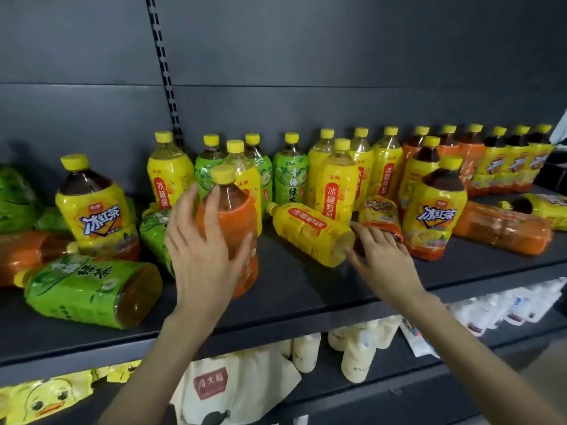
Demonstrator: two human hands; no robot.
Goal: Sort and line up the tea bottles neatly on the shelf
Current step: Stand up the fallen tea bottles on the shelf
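My left hand point(202, 250) wraps around an upright orange-label tea bottle point(237, 216) with a yellow cap, near the shelf's front middle. My right hand point(379, 250) rests with spread fingers on the base of a lying iced-tea bottle point(380, 214), beside a lying yellow-label bottle point(310, 233). Upright yellow, green and orange bottles form a rough row point(337, 167) along the back. A green-label bottle point(89, 289) lies on its side at front left.
The dark shelf board point(291, 296) has bare space at its front edge. More bottles lie toppled at far left point(27, 253) and right point(503, 227). A lower shelf holds white bottles point(359, 354), pouches and yellow duck packs point(43, 400).
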